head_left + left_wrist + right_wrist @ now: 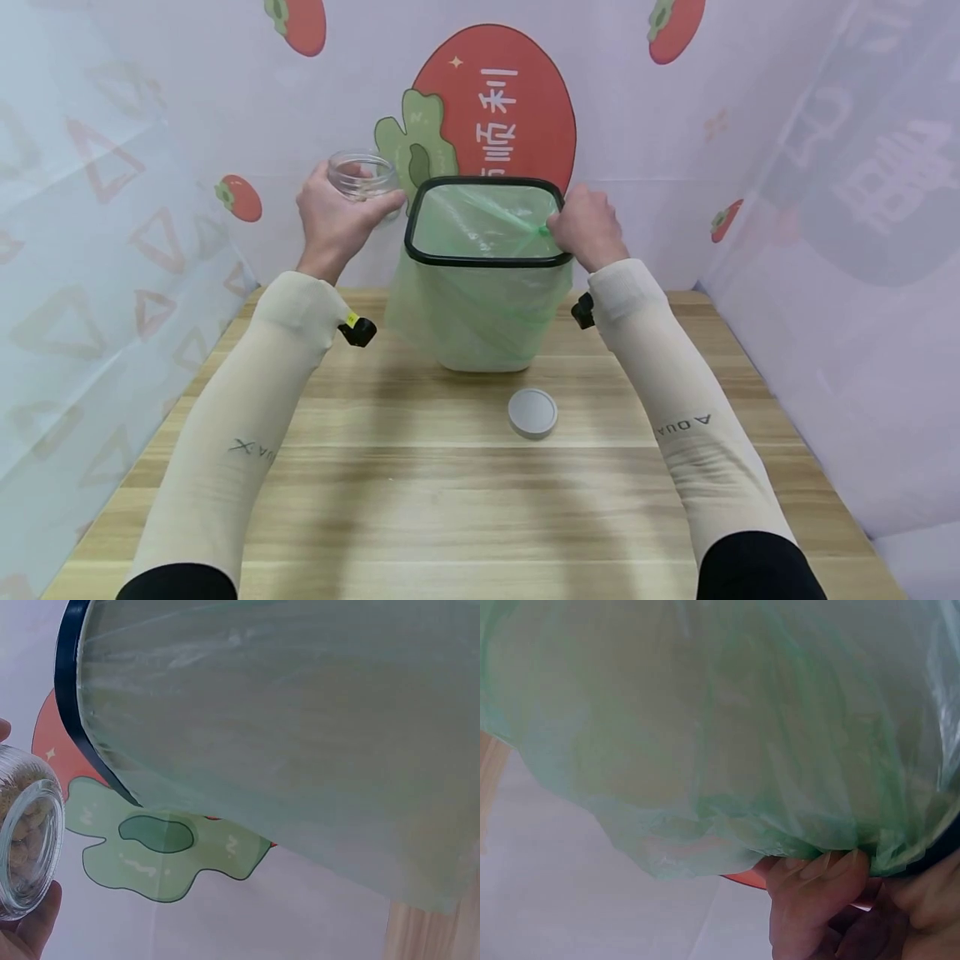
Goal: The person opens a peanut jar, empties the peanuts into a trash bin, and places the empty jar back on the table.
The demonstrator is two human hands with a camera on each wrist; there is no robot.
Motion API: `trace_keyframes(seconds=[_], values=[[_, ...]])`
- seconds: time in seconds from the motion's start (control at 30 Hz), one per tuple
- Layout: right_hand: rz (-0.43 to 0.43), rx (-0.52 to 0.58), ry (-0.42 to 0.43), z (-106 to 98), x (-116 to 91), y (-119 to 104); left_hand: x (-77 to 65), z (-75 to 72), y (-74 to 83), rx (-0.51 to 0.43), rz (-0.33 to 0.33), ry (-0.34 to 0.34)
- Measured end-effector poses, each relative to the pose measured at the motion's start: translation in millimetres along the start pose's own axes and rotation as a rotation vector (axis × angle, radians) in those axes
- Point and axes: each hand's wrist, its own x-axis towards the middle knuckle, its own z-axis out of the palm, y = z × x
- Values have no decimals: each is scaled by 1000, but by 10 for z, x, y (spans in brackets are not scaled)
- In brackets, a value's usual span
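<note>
My left hand [333,218] holds a clear glass jar [363,177], its mouth uncovered, at the left of a bin. Brown lumpy bits show through the jar's base [30,844] in the left wrist view. The bin stands upright, lined with a thin green plastic bag [480,321] that hangs over its outside. A black ring [487,262] runs around the bin's top. My right hand [588,227] grips the ring's right side together with the bag; curled fingertips [817,871] pinch the plastic in the right wrist view.
A round pale grey lid [533,412] lies flat on the wooden table [420,517] in front of the bin. Close behind is a white backdrop [637,133] printed with red fruit, and similar sheets enclose the table at left and right.
</note>
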Motion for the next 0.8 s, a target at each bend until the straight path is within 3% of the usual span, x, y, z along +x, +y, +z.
trace_keyframes(seconds=[0.37,0.63,0.8], values=[[-3,16,3,-7,-4,13,-1,141,172,-30,-4,-33],[6,-1,-5,-7,3,10,0,212,273,30,0,-75],[7,-6,-5,-8,-3,6,25,241,349,116,54,-90]])
